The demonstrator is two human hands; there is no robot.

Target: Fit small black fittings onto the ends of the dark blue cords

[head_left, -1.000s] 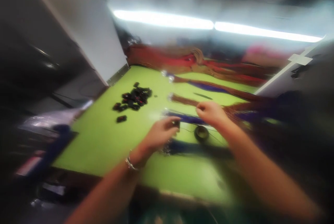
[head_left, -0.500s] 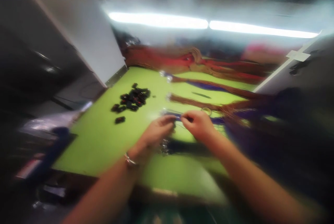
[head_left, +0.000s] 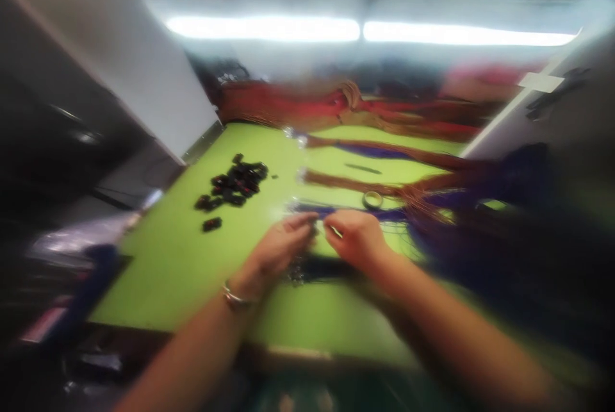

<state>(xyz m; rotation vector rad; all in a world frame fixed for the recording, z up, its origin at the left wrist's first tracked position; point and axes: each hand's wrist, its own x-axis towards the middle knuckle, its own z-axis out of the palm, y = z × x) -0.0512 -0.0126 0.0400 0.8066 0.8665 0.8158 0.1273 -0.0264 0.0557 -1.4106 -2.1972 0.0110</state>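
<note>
My left hand (head_left: 283, 244) is closed in a pinch over the green table, a small dark piece at its fingertips too blurred to name. Just to its right, my right hand (head_left: 359, 237) is also pinched closed; what its fingers hold is hidden. A narrow gap separates the two sets of fingertips. Behind them lies a blue wire bundle (head_left: 391, 214), partly covered by my right hand. Nearer me, a dark wire bundle (head_left: 327, 269) ends in shiny clear tips (head_left: 296, 270). Left of my hands lies a pile of small black parts (head_left: 240, 182), resembling connector housings, with one black part (head_left: 212, 225) apart.
Brown wire bundles (head_left: 350, 182) stretch across the green table (head_left: 158, 277), joining a dark blue mass at right. A tape roll (head_left: 372, 200) and a thin dark tool (head_left: 362, 168) lie among them. Red-brown wires (head_left: 293, 104) line the back. Panels (head_left: 158, 85) flank the table.
The view has turned slightly right. Both hands have come slightly nearer me, off the blue bundle, and stay pinched. More of the tape roll shows behind my right hand.
</note>
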